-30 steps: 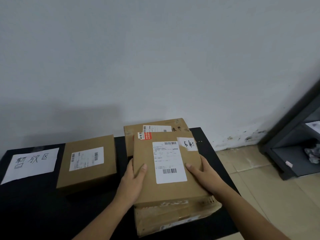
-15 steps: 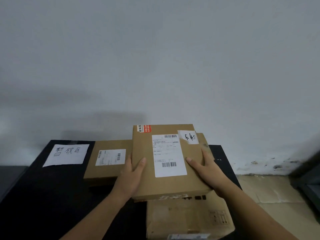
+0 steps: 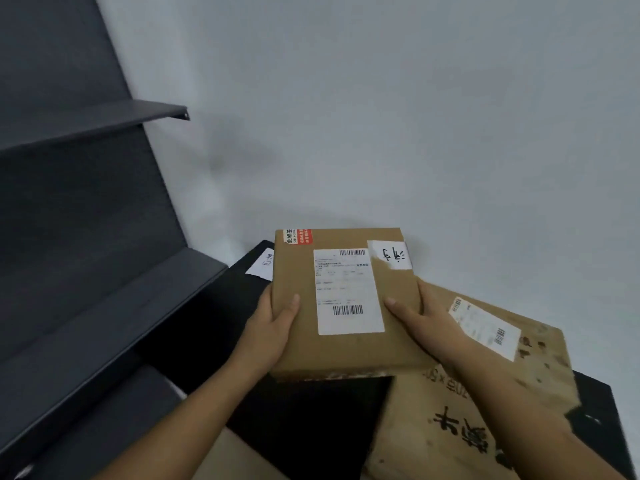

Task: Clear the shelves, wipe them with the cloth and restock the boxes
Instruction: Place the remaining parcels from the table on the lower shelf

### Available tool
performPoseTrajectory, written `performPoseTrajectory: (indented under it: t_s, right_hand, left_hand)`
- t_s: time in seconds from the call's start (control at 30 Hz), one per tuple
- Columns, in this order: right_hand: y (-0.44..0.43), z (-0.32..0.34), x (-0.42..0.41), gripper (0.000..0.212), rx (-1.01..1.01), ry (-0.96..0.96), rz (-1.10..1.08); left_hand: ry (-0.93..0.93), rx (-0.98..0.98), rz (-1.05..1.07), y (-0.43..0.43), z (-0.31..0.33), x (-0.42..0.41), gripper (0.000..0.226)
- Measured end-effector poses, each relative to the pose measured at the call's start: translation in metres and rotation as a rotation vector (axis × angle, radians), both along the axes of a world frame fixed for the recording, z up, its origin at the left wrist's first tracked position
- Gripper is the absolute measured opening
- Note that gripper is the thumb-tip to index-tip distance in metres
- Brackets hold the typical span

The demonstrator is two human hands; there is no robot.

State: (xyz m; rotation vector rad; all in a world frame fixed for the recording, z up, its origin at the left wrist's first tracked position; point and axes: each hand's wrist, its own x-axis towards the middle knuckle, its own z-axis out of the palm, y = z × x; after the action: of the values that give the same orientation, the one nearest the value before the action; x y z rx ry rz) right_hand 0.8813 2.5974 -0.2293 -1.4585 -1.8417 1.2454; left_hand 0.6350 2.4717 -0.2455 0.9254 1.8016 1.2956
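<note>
I hold a flat brown cardboard box (image 3: 346, 351) with a white shipping label and a red sticker in the air above the black table (image 3: 214, 306). My left hand (image 3: 273, 323) grips its left edge, thumb on top. My right hand (image 3: 419, 317) grips its right edge, thumb on top as well. Under and to the right lies a bigger worn box (image 3: 460, 420) with a label and black printed characters. The dark grey shelf unit (image 3: 86, 237) stands at the left, and its visible shelves (image 3: 104, 119) hold nothing. No cloth is in view.
A white paper sign (image 3: 263, 266) lies on the table's far corner, partly hidden by the held box. A pale wall fills the background. A strip of light floor shows near the bottom edge, between the shelf unit and the table.
The box has been lifted off the stack and carried left with my view turning left. The shelf unit has come into view, and the other small box has dropped out of sight.
</note>
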Motion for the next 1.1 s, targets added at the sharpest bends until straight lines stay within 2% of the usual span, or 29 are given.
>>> performPoseTrajectory:
  t_s: [0.1, 0.2, 0.47, 0.77, 0.93, 1.1]
  right_hand:
    - [-0.007, 0.004, -0.042, 0.075, -0.017, 0.004, 0.111]
    - [-0.02, 0.003, -0.091, 0.082, -0.023, 0.013, 0.231]
    - [-0.097, 0.013, -0.219, 0.08, -0.045, 0.02, 0.522]
    - [-0.253, 0.023, -0.326, 0.08, -0.085, 0.018, 0.833]
    - [-0.345, 0.023, -0.363, 0.068, -0.11, 0.08, 0.969]
    - [-0.446, 0.028, -0.392, 0.06, -0.132, 0.113, 1.101]
  left_hand:
    - [0.018, 0.015, 0.121, -0.035, 0.008, -0.021, 0.033]
    - [0.021, 0.03, 0.249, -0.076, 0.014, -0.048, 0.037]
    - [0.025, 0.055, 0.578, -0.207, 0.012, -0.113, 0.044]
    - [0.013, 0.04, 0.873, -0.391, 0.015, -0.145, 0.047]
    - [-0.013, 0.058, 1.003, -0.489, 0.022, -0.147, 0.037]
    - [0.007, 0.037, 1.131, -0.593, 0.02, -0.152, 0.041]
